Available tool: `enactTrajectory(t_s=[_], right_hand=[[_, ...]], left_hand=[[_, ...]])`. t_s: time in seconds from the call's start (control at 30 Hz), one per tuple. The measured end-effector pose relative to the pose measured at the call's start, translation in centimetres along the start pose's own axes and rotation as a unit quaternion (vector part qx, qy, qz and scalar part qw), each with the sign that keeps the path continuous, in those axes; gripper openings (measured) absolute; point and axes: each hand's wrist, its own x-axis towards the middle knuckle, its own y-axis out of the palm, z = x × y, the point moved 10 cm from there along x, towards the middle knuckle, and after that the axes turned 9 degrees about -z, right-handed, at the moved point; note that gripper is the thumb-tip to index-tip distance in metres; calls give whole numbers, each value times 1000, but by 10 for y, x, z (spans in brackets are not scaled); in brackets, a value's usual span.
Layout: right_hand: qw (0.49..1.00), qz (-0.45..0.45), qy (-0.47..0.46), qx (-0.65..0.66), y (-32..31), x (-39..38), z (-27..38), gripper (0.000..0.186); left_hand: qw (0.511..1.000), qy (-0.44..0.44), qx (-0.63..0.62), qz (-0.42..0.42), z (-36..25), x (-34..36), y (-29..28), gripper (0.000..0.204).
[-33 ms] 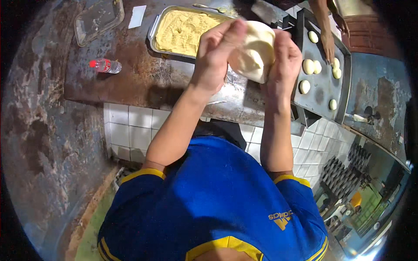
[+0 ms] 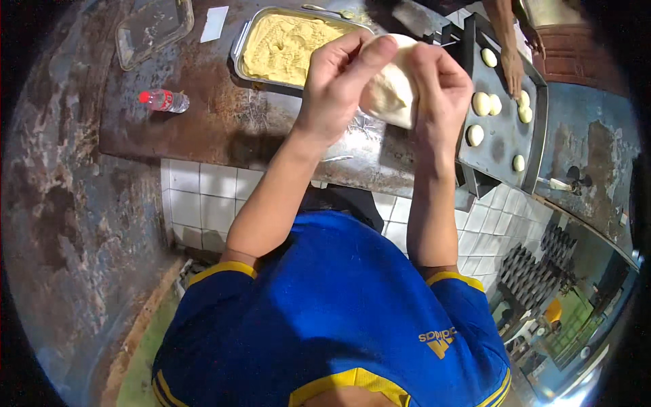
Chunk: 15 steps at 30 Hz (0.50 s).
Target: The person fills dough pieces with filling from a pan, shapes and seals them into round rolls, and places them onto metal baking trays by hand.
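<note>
Both hands hold a pale, flattened piece of dough (image 2: 393, 95) in the air over the steel table. My left hand (image 2: 339, 81) grips it with fingers curled and thumb over its upper left edge. My right hand (image 2: 442, 91) is closed on its right side, thumb pressing near the top. The dough has a lumpy middle. Just behind the hands, a metal pan (image 2: 238, 53) holds a yellow paste (image 2: 278, 51), with a utensil (image 2: 319, 9) along its far rim.
A co-worker's hand (image 2: 513, 74) reaches onto a dark baking tray (image 2: 498, 142) with several dough balls (image 2: 475, 134) at the right. An empty metal pan (image 2: 156, 54), a white card (image 2: 213, 24) and a plastic bottle with red cap (image 2: 166, 100) lie on the worn table (image 2: 203, 129).
My thumbs and fingers have shifted on the dough, my right thumb moving left along its upper part. The dough looks more folded, its top partly covered by my fingers.
</note>
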Motion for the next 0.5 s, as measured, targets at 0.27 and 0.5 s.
enactTrajectory(t_s=[0.27, 0.5], right_hand=[[985, 82, 104, -114, 32, -3, -12, 40], [899, 190, 82, -387, 43, -15, -72, 49]], left_hand=[[999, -48, 1, 2, 24, 18, -65, 38], [888, 260, 357, 129, 19, -18, -109, 68]])
